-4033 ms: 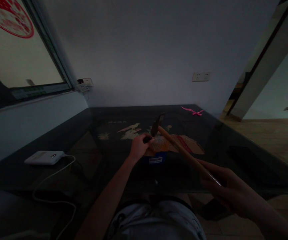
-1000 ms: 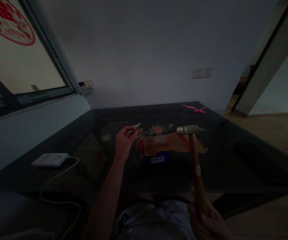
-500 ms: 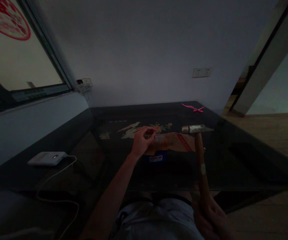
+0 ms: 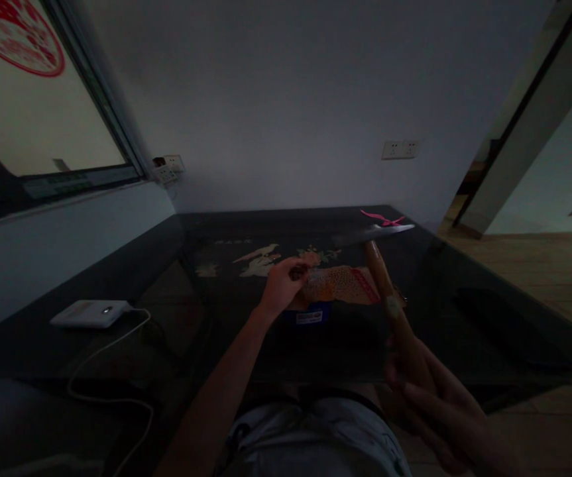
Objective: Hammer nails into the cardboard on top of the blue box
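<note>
My right hand [image 4: 427, 391] is wrapped round the wooden handle of a hammer [image 4: 382, 281], whose blurred metal head is raised over the right part of the table. My left hand [image 4: 284, 283] is closed in a pinch at the left end of a tan patterned cloth or sheet [image 4: 343, 285] with a red stripe. What its fingers hold is too small and dark to make out. A blue object with a white label [image 4: 311, 317] lies partly under the near edge of the patterned piece.
On the dark table [image 4: 246, 351], a white device [image 4: 91, 314] with a cable lies at the left. A pink ribbon [image 4: 382, 218] is near the back edge, and a flat dark object [image 4: 509, 324] lies at the right. Wall sockets [image 4: 400, 150] are behind.
My right hand has moved up a little, and the hammer has tilted left, its head higher and further left. My left hand stays almost in the same place, its fingers slightly more curled.
</note>
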A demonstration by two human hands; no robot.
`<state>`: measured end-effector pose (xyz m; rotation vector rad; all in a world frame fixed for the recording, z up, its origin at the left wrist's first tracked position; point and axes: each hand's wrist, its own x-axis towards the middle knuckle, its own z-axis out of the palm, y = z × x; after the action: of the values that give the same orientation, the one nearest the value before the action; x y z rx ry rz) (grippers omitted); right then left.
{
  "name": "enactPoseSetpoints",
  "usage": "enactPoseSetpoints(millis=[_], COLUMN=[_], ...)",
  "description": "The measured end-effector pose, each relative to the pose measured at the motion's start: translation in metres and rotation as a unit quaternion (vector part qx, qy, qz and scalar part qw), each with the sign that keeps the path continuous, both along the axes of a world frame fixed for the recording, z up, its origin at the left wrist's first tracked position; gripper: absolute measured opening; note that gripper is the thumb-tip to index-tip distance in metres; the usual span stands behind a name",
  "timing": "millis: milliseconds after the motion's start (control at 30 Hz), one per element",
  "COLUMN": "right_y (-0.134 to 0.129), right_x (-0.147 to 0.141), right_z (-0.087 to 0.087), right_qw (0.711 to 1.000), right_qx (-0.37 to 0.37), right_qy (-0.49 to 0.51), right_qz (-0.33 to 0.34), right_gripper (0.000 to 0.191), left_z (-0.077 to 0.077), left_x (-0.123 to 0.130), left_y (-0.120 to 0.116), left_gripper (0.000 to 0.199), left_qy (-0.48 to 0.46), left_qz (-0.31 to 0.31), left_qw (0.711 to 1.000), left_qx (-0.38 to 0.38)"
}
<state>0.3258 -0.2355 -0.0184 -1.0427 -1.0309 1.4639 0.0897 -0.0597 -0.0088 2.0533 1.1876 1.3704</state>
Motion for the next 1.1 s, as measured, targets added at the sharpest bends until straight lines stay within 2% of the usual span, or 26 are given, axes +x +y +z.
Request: enactPoseSetpoints(millis=[100,167,267,333,433,700,933,1100], right_y=[0.014,0.021,0.028,0.031,0.033,0.035,0.041,0.046], right_x=[0.016,0.027,0.037,0.037,0.031,0.025,0.031,0.032], right_z=[0.020,0.031,0.043,0.047,0.049,0.053,0.050,0.053], right_qw=[0.990,0.970,0.929,0.910,0.907,0.913,0.897,0.889], right_qx=[0.058,0.101,0.138,0.138,0.125,0.159,0.149,0.167], right_qy=[-0.127,-0.218,-0.343,-0.385,-0.395,-0.374,-0.416,-0.423], right_qz=[-0.022,-0.030,0.018,0.062,0.080,0.047,0.014,0.049], right_gripper=[0.048,0.053,0.057,0.055,0.056,0.052,0.063,0.056], left_z=[-0.002,-0.002,-0.001,0.001,0.002,-0.001,-0.006,-0.004], left_x=[0.001,0.001,0.001,0.001,0.001,0.001,-0.001,-0.001], left_y=[0.000,0.000,-0.001,-0.001,-0.002,-0.001,0.003,0.002], left_gripper=[0.012,0.009,0.008,0.008,0.012,0.005,0.004,0.005], left_qy=[0.007,0.014,0.031,0.046,0.059,0.047,0.030,0.041], left_qz=[0.004,0.007,0.026,0.040,0.057,0.051,0.030,0.038], left_qw=[1.000,1.000,0.998,0.997,0.995,0.996,0.998,0.996], left_qx=[-0.022,-0.027,-0.041,-0.051,-0.060,-0.054,-0.051,-0.063])
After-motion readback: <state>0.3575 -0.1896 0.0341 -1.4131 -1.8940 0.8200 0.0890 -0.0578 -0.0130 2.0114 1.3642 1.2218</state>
